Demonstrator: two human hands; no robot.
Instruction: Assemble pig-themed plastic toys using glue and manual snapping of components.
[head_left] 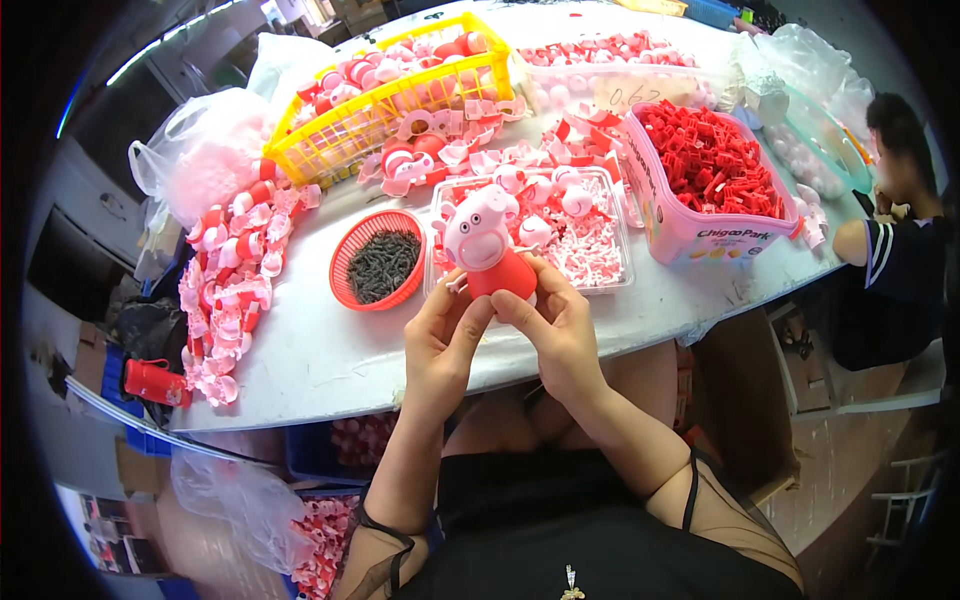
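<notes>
A pink toy pig figure [484, 235] with a red body is held upright in front of me, above the near part of the table. My left hand [444, 325] grips its lower left side, and my right hand [553, 315] grips the lower right. Both thumbs press on the front of the red body, and the fingers behind it are mostly hidden. Just beyond the figure is a clear plastic tray [612, 276] with pink pig heads and small pink and white parts. Left of my hands stands a red round basket [345, 292] of dark small pieces.
Loose pink and red shell parts [235, 270] cover the table's left side. Behind are a yellow crate [400, 100] of parts and a clear bin [560, 75]. A pink tub [668, 220] of red pieces stands right. Another person [895, 230] sits at the far right.
</notes>
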